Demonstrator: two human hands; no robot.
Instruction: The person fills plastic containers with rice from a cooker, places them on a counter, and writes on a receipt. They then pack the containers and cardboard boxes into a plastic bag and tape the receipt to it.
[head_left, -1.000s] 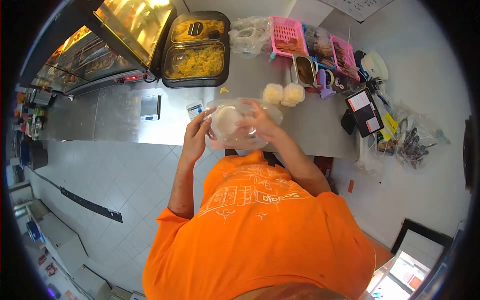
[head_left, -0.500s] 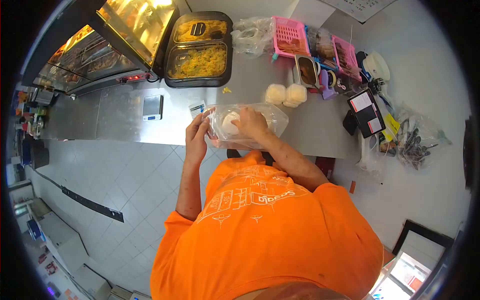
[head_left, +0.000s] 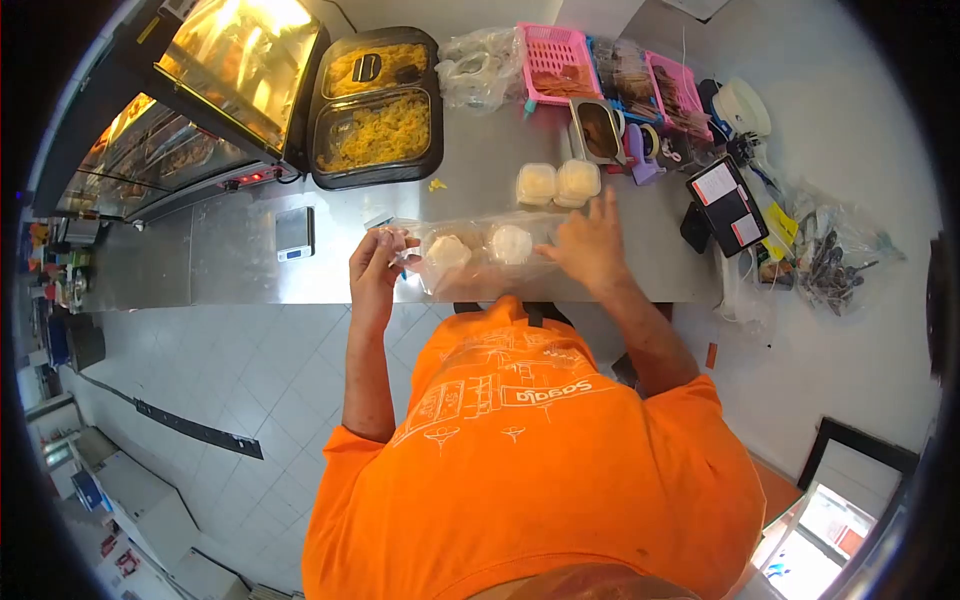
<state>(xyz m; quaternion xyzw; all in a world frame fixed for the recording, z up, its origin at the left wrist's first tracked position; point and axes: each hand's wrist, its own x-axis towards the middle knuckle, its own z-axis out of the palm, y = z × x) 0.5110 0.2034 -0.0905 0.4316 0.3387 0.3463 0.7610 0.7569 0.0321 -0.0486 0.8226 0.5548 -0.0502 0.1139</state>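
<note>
A clear plastic bag (head_left: 470,276) lies stretched along the front of the steel counter. Inside it, side by side, are two round white-topped tubs, a left one (head_left: 447,252) and a right one (head_left: 511,244). My left hand (head_left: 378,262) pinches the bag's gathered left end. At the other end is my right hand (head_left: 592,246), fingers spread, its thumb by the bag's right edge near the right tub. Just beyond that hand stand small clear tubs of pale yellow food (head_left: 557,184), stacked close together.
Black pans of yellow food (head_left: 378,135) stand beside a lit display warmer (head_left: 235,75). A small scale (head_left: 295,233) sits left on the steel counter (head_left: 240,215). Farther right are a pink basket (head_left: 560,62), a steel container (head_left: 597,131), a purple tape dispenser (head_left: 645,160) and a black device (head_left: 727,205).
My right hand has moved right, off the tub in the bag, and its fingers have spread. Two tubs now show plainly through the plastic. My left hand still holds the bag's left end.
</note>
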